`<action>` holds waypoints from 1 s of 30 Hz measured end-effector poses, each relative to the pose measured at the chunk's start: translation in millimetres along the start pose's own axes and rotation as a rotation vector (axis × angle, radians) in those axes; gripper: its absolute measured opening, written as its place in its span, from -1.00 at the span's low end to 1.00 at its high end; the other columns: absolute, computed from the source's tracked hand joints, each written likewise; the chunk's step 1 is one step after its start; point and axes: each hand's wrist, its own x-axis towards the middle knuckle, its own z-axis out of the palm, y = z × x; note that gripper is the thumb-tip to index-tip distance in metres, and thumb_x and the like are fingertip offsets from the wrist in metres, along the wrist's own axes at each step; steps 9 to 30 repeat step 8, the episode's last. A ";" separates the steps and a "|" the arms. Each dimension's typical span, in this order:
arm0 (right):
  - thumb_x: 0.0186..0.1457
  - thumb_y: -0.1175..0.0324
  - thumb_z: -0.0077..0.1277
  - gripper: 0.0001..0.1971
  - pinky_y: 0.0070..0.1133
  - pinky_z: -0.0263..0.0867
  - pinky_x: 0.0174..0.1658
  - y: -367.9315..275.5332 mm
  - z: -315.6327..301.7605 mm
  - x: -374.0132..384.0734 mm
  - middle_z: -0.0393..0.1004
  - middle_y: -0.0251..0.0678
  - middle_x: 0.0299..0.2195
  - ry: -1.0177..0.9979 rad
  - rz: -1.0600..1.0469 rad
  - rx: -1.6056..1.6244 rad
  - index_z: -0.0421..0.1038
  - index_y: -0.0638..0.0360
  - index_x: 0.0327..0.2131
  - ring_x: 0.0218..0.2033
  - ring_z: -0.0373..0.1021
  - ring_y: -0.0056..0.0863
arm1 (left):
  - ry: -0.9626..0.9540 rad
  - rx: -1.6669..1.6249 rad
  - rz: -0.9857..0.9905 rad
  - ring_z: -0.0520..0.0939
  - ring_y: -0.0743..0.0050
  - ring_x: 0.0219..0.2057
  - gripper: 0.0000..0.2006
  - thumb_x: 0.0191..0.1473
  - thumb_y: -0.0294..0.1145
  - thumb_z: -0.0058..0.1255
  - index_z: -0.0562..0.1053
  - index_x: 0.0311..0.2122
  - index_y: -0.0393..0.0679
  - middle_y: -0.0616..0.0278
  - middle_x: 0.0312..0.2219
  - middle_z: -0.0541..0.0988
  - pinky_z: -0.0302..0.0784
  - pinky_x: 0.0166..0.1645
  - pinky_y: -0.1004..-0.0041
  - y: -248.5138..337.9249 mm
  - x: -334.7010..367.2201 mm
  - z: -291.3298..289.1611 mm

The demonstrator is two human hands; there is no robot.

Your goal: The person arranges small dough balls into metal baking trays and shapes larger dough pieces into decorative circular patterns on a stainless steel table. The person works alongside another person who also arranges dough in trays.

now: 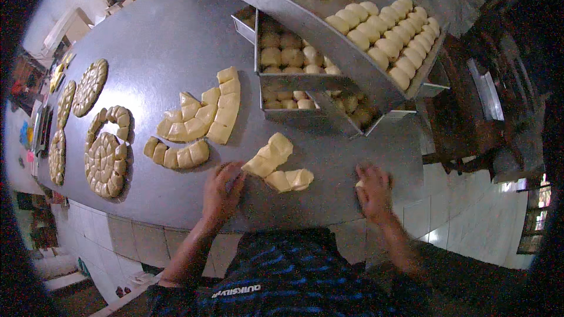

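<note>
My left hand (pixel 222 191) lies palm down on the grey metal table (pixel 170 41), cupped over something I cannot see, just left of a small cluster of cut yellow dough pieces (pixel 276 164). My right hand (pixel 372 191) presses palm down near the table's front edge, with a bit of pale dough (pixel 359 184) showing at its left side. More cut dough wedges (pixel 202 114) lie further left and behind.
Stacked metal trays (pixel 329 29) holding several rolled dough balls (pixel 382 35) stand at the back right. Round divided dough discs (pixel 106 161) lie at the table's left. A tiled floor (pixel 458 223) and dark furniture are to the right.
</note>
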 end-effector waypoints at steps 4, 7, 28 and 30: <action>0.08 0.19 -0.19 -0.58 -0.18 -0.18 0.12 29.3 31.6 57.2 0.15 -0.03 0.03 0.149 0.078 -0.450 0.22 0.18 -0.01 0.06 0.02 0.02 | 0.197 0.264 0.131 0.37 0.01 -0.13 -0.42 -0.10 -0.33 0.07 0.20 0.08 -0.11 0.00 -0.17 0.39 0.30 -0.04 0.24 -2.6 19.9 29.1; 0.04 0.12 -0.10 -0.46 -0.17 -0.31 0.17 0.2 59.9 57.4 -0.02 -0.06 0.13 -0.013 0.330 -0.039 0.12 0.16 0.06 0.15 -0.13 0.01 | 0.073 0.183 0.090 0.36 0.01 -0.12 -0.33 -0.13 -0.29 0.10 0.12 0.14 -0.04 0.00 -0.15 0.37 0.27 -0.01 0.21 8.0 33.3 36.4; 0.01 0.05 -0.04 -0.38 -0.18 -0.40 0.21 -12.6 60.8 32.1 -0.09 -0.06 0.18 -0.091 0.207 0.288 0.09 0.16 0.08 0.19 -0.20 0.02 | 0.013 0.138 0.054 0.36 0.01 -0.12 -0.30 -0.13 -0.28 0.11 0.10 0.15 -0.02 0.00 -0.13 0.37 0.26 0.00 0.20 7.8 38.4 31.3; 0.01 0.05 -0.04 -0.38 -0.18 -0.40 0.21 -12.6 60.8 32.1 -0.09 -0.06 0.18 -0.091 0.207 0.288 0.09 0.16 0.08 0.19 -0.20 0.02 | 0.013 0.138 0.054 0.36 0.01 -0.12 -0.30 -0.13 -0.28 0.11 0.10 0.15 -0.02 0.00 -0.13 0.37 0.26 0.00 0.20 7.8 38.4 31.3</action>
